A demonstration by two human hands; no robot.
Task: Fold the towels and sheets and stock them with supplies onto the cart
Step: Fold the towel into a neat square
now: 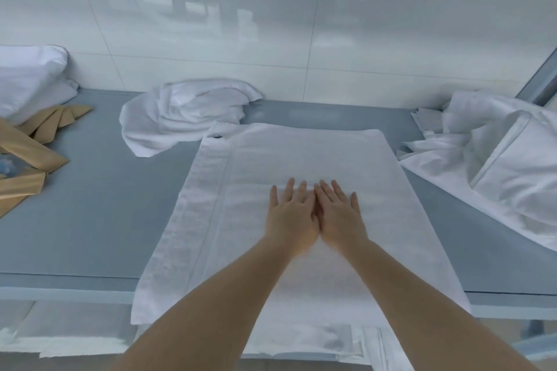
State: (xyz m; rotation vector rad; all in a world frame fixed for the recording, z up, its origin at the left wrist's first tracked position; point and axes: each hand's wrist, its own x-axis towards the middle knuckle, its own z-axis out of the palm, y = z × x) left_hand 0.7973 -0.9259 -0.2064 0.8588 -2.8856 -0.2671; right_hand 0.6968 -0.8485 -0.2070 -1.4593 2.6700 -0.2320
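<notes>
Head view: a white towel [301, 220] lies flat on a grey table [90, 220], its near edge hanging over the front. The left hand [291, 217] and right hand [339, 217] rest side by side at its middle, fingers straight, palms down, gripping nothing. To smooth it well, sweep both palms outward toward the edges before folding. A crumpled towel [187, 114] waits behind; bunched sheets [497, 166] lie right.

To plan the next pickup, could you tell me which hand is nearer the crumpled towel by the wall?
Left. The left hand lies below-right of the crumpled towel; the right hand lies farther right.
</notes>
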